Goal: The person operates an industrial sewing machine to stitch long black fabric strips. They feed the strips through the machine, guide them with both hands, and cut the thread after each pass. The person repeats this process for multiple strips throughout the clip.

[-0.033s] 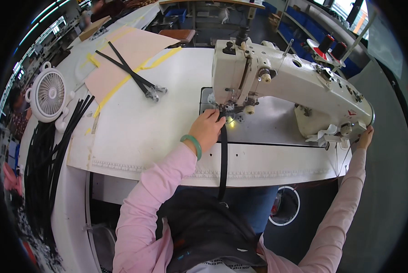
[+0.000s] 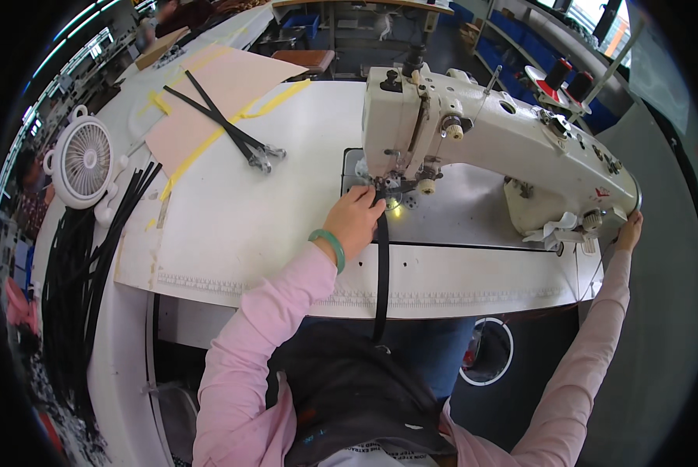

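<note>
A long black strap (image 2: 383,265) runs from under the needle area of the white sewing machine (image 2: 473,113), over the table's front edge and down toward my lap. Close to the presser foot, my left hand (image 2: 354,216) has its fingers closed on the strap's far end; a green bangle (image 2: 328,247) circles that wrist. A small yellow light glows beside the needle. My right hand (image 2: 630,231) rests against the handwheel (image 2: 637,194) at the machine's right end, its fingers partly hidden behind the edge.
Two crossed black straps with clear-wrapped ends (image 2: 259,156) lie near a pink sheet (image 2: 216,93) edged with yellow tape. At left are a white fan (image 2: 86,159) and a hanging bundle of black straps (image 2: 72,288). Thread spools (image 2: 559,75) stand behind the machine; a white-rimmed bin (image 2: 511,350) is below.
My right hand has shifted slightly up and to the right along the handwheel. My left hand and the strap look the same.
</note>
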Demonstrator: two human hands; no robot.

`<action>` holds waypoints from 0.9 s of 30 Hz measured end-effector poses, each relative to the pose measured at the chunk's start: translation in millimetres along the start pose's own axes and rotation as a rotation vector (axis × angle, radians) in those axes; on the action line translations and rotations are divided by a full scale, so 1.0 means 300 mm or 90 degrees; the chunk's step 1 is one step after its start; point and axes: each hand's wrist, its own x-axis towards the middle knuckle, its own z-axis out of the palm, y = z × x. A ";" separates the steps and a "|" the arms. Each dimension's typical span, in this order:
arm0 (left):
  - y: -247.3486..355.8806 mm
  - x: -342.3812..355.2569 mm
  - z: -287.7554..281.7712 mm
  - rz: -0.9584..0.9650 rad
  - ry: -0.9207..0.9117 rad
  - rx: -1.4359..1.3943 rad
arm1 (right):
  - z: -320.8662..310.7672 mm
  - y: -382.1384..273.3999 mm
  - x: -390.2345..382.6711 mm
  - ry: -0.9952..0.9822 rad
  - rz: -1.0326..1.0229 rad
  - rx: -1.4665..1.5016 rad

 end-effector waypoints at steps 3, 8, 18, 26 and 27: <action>0.011 -0.005 -0.021 0.001 -0.011 -0.002 | -0.024 -0.052 0.157 -0.049 -0.232 -0.201; 0.011 -0.031 -0.038 -0.001 0.032 -0.003 | 0.070 -0.001 0.153 -0.060 -0.193 -0.137; 0.025 -0.011 -0.047 -0.010 0.019 0.022 | 0.078 -0.002 -0.056 0.048 -0.083 0.117; 0.001 -0.002 -0.023 0.001 0.043 0.000 | 0.092 -0.227 0.124 -0.096 -0.076 -0.022; 0.004 0.007 -0.018 0.007 0.050 -0.009 | 0.052 -0.216 0.168 -0.114 -0.106 -0.076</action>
